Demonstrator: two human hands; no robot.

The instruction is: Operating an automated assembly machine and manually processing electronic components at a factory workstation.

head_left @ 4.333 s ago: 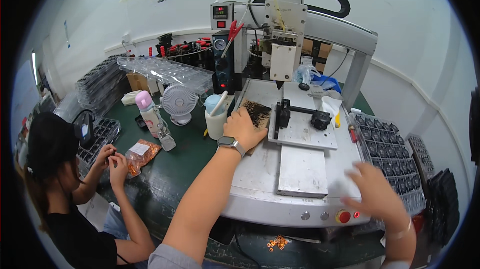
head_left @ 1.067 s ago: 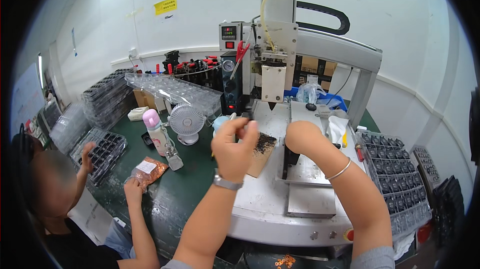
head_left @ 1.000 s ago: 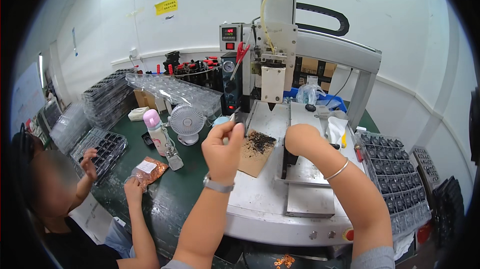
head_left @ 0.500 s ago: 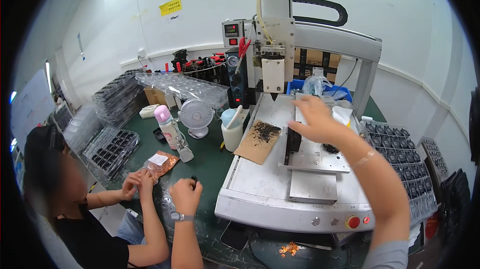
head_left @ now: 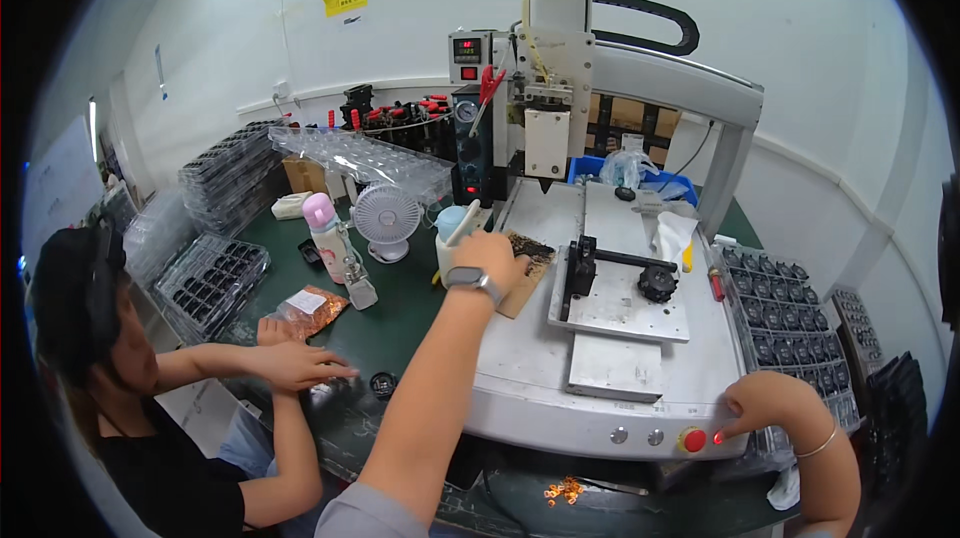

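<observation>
My left hand, with a watch on its wrist, reaches over the near-left edge of the cardboard piece covered in black crumbs, beside the white cup. Its fingers are curled and mostly hidden behind the hand; what they hold does not show. My right hand is at the front right corner of the bench machine. One finger touches the small red lit button beside the red stop knob; nothing is in this hand. On the metal fixture plate lies a round black part next to a black clamp bar.
The machine head hangs above the bed. At left a co-worker's hand rests near a bag of copper-coloured pieces and a black round part. A fan and bottle stand behind. Trays of black parts lie right.
My right hand has left the fixture, uncovering the black round part, and come down to the lit button. My left hand has moved up and right to the cardboard. The co-worker's hand has shifted nearer.
</observation>
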